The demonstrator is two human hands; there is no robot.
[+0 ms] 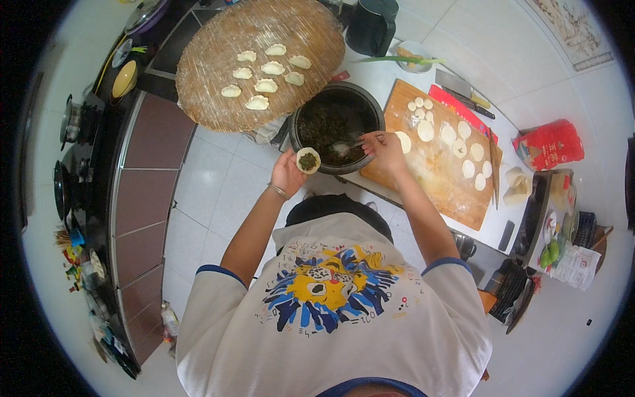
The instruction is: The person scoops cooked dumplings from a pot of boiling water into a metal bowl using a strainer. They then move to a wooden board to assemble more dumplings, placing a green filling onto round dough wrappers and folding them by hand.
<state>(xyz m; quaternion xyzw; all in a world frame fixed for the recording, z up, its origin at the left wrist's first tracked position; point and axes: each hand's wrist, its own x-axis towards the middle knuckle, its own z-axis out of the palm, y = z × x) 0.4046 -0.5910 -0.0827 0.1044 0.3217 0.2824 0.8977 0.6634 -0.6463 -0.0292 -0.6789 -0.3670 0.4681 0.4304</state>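
- Left hand cradles a round pale wrapper topped with chopped green filling, beside the dark round bowl.
- Right hand pinches a spoon dipped inside.
- Floury wooden board: flat dough discs, bare room near its lower edge.

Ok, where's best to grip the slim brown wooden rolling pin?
Take the rolling pin mid-length, probably from above, with the right hand once free of the metal spoon: it's slim, long, lying at the right edge of the tan wooden board.
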